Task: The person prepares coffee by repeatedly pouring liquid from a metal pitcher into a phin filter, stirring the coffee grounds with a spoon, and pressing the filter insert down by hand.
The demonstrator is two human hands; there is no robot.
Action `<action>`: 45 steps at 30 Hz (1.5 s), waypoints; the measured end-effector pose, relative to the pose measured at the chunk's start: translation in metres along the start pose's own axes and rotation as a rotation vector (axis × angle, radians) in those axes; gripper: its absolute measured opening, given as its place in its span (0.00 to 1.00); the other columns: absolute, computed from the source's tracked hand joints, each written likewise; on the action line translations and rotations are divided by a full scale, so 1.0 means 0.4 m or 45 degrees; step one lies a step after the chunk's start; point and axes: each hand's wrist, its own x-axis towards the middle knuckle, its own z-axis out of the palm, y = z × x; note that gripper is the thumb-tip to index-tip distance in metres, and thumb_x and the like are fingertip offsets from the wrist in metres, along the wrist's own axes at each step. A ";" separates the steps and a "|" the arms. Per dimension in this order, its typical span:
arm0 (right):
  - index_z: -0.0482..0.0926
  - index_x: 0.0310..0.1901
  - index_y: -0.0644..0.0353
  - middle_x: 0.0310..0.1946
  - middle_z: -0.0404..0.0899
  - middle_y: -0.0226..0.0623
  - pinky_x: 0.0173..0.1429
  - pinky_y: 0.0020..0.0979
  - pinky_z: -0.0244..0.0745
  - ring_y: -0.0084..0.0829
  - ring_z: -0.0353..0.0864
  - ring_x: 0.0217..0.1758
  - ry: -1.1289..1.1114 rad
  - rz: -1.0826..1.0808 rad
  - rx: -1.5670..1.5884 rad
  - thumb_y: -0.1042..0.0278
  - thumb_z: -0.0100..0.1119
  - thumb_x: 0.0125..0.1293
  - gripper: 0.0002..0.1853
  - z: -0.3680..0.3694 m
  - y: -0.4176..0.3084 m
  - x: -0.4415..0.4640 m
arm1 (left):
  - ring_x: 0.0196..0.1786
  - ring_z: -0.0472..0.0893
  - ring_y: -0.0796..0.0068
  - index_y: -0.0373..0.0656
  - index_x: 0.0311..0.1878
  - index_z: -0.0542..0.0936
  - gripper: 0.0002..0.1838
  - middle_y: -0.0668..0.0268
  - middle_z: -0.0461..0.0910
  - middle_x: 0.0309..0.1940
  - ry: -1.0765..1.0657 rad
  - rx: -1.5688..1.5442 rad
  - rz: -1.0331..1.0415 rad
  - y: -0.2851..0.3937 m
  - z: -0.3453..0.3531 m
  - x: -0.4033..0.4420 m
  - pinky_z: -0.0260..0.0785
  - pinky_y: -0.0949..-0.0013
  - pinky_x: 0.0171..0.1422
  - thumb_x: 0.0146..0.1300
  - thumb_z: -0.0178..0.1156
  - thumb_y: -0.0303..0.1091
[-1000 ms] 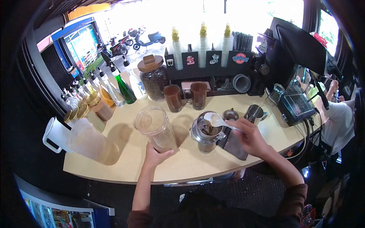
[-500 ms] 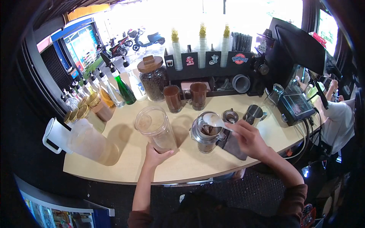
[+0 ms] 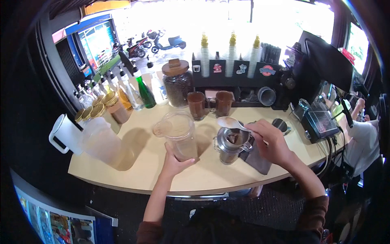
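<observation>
My left hand (image 3: 174, 164) is wrapped round the lower side of a tall clear plastic jar (image 3: 185, 144) standing on the counter. In my right hand (image 3: 271, 142) is a white plastic spoon (image 3: 228, 121), its bowl over the back rim of a metal drip filter (image 3: 219, 142). Dark coffee grounds (image 3: 234, 138) show inside the filter. The filter sits on a glass (image 3: 228, 157), whose contents are hard to make out. Just right of it, a dark folded cloth (image 3: 259, 159) lies partly under my right hand.
Two brown-filled glass mugs (image 3: 196, 106) stand behind, beside a wooden-lidded jar of coffee beans (image 3: 178, 87). Syrup bottles (image 3: 145, 91) and pitchers (image 3: 66, 132) line the left. A metal cup (image 3: 280, 125) and an espresso machine (image 3: 321, 122) are right; a person's sleeve (image 3: 359, 134) is beyond.
The view has shifted, so the counter sits further right in it. The spoon has moved from over the filter's opening toward its back rim. My left hand stays on the jar.
</observation>
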 end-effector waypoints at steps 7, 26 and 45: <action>0.79 0.45 0.57 0.37 0.75 0.32 0.51 0.37 0.64 0.32 0.75 0.44 -0.024 -0.405 -0.400 0.80 0.58 0.52 0.16 0.104 -0.068 0.211 | 0.63 0.72 0.59 0.37 0.59 0.59 0.49 0.51 0.69 0.58 0.141 0.167 0.140 0.018 -0.003 0.003 0.66 0.58 0.67 0.36 0.80 0.35; 0.78 0.48 0.59 0.59 0.69 0.46 0.63 0.43 0.66 0.47 0.71 0.59 0.179 -0.017 -0.247 0.79 0.57 0.58 0.15 0.014 0.063 0.053 | 0.67 0.65 0.58 0.32 0.71 0.52 0.54 0.51 0.67 0.62 0.391 0.327 0.327 -0.019 -0.046 0.002 0.55 0.58 0.73 0.41 0.71 0.34; 0.69 0.33 0.57 0.24 0.68 0.24 0.42 0.22 0.66 0.16 0.69 0.30 0.795 0.811 0.771 0.63 0.51 0.74 0.11 0.080 0.605 -0.439 | 0.63 0.72 0.61 0.41 0.67 0.65 0.48 0.56 0.72 0.59 0.095 0.469 0.555 0.242 0.282 0.088 0.65 0.60 0.66 0.41 0.78 0.41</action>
